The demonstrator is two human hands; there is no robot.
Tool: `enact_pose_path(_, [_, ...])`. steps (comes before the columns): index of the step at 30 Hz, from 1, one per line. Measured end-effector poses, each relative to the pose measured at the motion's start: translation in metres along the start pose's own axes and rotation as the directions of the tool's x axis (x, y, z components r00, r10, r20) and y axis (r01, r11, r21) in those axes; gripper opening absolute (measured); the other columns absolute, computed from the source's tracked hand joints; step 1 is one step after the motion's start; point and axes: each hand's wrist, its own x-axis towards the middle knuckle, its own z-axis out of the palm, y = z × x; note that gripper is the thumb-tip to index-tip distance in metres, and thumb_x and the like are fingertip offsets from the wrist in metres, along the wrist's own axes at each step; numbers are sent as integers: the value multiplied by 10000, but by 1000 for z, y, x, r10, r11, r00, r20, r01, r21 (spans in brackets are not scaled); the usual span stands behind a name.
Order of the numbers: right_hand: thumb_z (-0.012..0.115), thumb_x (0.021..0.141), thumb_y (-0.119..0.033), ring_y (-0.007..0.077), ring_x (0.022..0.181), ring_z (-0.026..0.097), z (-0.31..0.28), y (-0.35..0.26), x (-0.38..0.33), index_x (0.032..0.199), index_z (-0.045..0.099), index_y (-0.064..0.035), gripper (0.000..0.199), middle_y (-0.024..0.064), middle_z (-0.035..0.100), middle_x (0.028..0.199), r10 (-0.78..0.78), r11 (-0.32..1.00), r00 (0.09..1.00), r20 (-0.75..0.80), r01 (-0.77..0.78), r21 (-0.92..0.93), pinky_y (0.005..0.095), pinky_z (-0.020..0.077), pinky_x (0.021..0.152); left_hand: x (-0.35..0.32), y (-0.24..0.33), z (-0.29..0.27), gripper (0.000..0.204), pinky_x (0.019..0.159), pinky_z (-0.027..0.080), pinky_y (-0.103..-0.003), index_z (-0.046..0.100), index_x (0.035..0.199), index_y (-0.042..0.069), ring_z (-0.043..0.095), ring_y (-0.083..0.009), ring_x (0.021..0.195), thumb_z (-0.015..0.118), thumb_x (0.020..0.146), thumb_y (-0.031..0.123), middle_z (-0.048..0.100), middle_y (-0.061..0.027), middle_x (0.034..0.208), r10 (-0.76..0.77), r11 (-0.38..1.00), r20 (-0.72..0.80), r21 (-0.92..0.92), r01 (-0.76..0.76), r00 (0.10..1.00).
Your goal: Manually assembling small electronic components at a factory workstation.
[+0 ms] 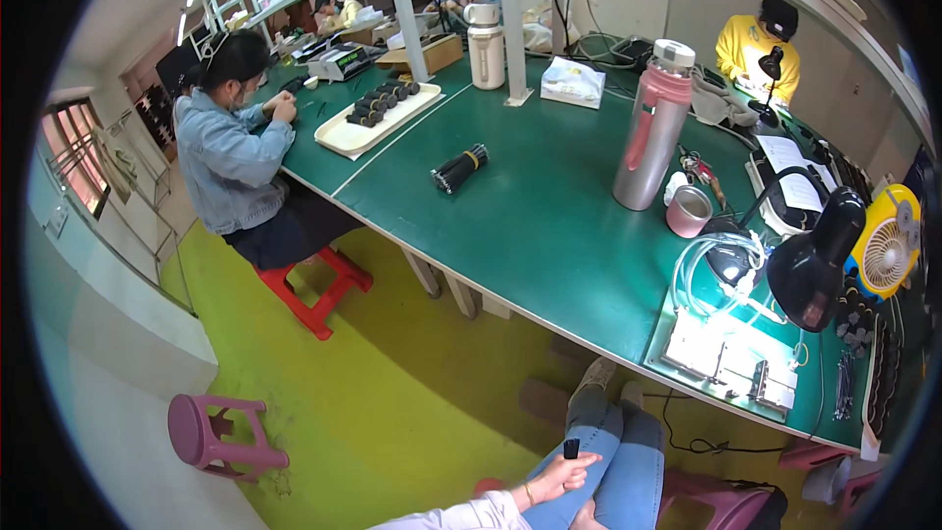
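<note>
My left hand point(561, 477) is over my lap, its fingers closed around a small black flat-ended piece point(571, 449) that sticks up above the index finger. The piece's lower part is hidden in the hand, and its exact kind is not clear. Only a bit of my right hand point(587, 517) shows at the bottom edge, resting by my jeans; its fingers are hidden. Ahead on the bench's front edge lies a brightly lit metal fixture point(726, 358) with clear tubing point(692, 260) coiled behind it.
A black desk lamp point(814, 260) leans over the fixture on the green table point(530, 236). Behind stand a pink cup point(689, 213) and a tall flask point(652, 132). A bundle of black rods point(459, 169) lies mid-table. At left a co-worker point(235, 147) sits by a tray point(343, 133).
</note>
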Motion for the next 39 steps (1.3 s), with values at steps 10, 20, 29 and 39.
enact_pose_path(10, [556, 728, -90, 246, 747, 510, 146, -240, -125, 880, 561, 18, 187, 138, 504, 1000, -773, 271, 632, 56, 409, -871, 413, 426, 658, 24, 36, -28, 502, 497, 468, -388, 529, 912, -37, 592, -331, 596, 569, 733, 430, 583, -212, 669, 588, -196, 194, 976, -95, 785])
enact_pose_path(20, [692, 621, -279, 341, 791, 543, 109, -294, -99, 828, 589, 26, 383, 182, 573, 825, -689, 231, 682, -244, -112, -966, 382, 435, 693, 24, 20, -4, 413, 517, 465, -403, 513, 798, 22, 582, -318, 582, 559, 734, 428, 575, -161, 602, 523, -378, 171, 924, 48, 835])
enact_pose_path(29, [658, 651, -198, 341, 705, 568, 109, -296, -80, 730, 608, 10, 228, 170, 595, 701, -736, 341, 586, -340, -113, -933, 405, 440, 646, 39, 21, -11, 157, 523, 458, -415, 543, 764, 35, 572, -321, 575, 523, 700, 178, 566, -159, 597, 588, -428, 385, 894, -131, 711])
enact_pose_path(39, [565, 692, -238, 352, 745, 575, 65, -301, -2, 722, 634, -37, 215, 200, 590, 743, -747, 253, 590, -308, -177, -951, 409, 447, 667, 82, 62, -27, 206, 627, 449, -434, 597, 835, 38, 571, -352, 701, 507, 721, 184, 589, -194, 725, 624, -298, 96, 947, 123, 775])
